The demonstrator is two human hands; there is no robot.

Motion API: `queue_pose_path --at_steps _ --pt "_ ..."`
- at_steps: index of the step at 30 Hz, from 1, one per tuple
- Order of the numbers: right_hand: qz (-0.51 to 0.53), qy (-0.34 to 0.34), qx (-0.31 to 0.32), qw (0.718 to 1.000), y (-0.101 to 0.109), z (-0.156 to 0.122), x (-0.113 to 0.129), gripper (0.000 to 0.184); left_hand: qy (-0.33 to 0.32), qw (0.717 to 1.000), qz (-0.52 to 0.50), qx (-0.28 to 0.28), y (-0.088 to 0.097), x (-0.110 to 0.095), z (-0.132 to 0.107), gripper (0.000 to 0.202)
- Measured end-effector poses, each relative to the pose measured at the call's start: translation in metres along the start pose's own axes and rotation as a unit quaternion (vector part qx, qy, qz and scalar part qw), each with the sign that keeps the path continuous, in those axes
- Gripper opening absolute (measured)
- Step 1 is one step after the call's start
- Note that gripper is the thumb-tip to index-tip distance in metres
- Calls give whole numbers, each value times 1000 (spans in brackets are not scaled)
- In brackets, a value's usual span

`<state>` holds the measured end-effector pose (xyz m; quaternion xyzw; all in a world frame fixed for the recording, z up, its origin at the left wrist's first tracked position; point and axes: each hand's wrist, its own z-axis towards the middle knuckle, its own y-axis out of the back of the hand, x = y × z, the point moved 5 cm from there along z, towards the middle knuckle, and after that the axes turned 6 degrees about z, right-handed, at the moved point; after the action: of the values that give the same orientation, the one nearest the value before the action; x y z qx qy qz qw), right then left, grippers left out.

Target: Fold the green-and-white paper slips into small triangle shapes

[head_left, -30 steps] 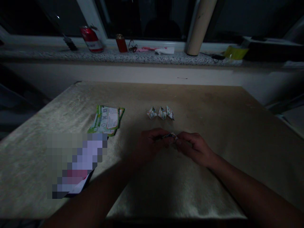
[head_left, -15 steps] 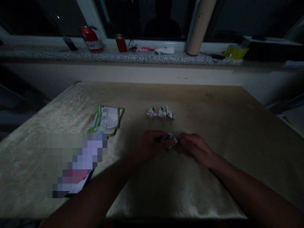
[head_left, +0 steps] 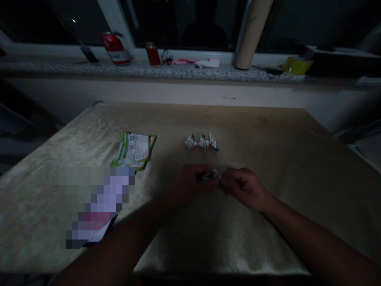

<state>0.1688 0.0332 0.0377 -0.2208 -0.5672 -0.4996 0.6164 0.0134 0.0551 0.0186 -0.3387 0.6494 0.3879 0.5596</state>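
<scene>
Both my hands meet over the middle of the tan table (head_left: 268, 131). My left hand (head_left: 190, 183) and my right hand (head_left: 244, 186) pinch a small folded piece of printed paper (head_left: 212, 174) between their fingertips, just above the tabletop. A row of three small folded paper shapes (head_left: 202, 142) lies on the table a little beyond my hands. A green and white printed leaflet (head_left: 133, 150) lies flat to the left.
A blurred-out flat object (head_left: 98, 206) lies at the near left of the table. Behind the table runs a speckled window ledge (head_left: 178, 71) with a red can (head_left: 115, 48), a small red container (head_left: 152, 54), a cardboard tube (head_left: 251, 33) and a yellow item (head_left: 296, 65).
The folded paper between my fingers has turned slightly and shows less of its white face than half a second ago. My hands have stayed in the same place.
</scene>
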Motion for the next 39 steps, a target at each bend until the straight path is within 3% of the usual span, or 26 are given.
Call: queue_pose_path --at_steps 4,7,12,15,17,22,29,36,39 --pt "52 -26 -8 998 1 0 -3 35 -2 999 -34 20 -2 -1 -1 22" --pt "160 -61 -11 985 1 1 -9 40 -20 997 -66 31 -3 -4 -1 21" --pt "363 -164 32 917 -8 1 -24 50 -32 996 -78 26 -3 -4 1 20" --pt "410 -211 60 885 -13 -1 -29 46 -30 999 -36 21 -3 -1 1 22" --pt "411 -225 66 881 -14 -1 -31 42 -31 999 12 13 -2 0 2 23" --pt "396 -235 62 885 -13 -2 -36 38 -49 992 113 24 -3 -6 1 20" --pt "358 -190 65 912 -10 -2 -39 38 -61 986 151 44 -5 -9 1 20" --pt "153 -120 62 979 -6 1 -22 47 -41 991 111 62 -3 6 5 25" --pt "37 -74 63 995 -5 3 -12 44 -51 993 82 66 -2 9 5 29"
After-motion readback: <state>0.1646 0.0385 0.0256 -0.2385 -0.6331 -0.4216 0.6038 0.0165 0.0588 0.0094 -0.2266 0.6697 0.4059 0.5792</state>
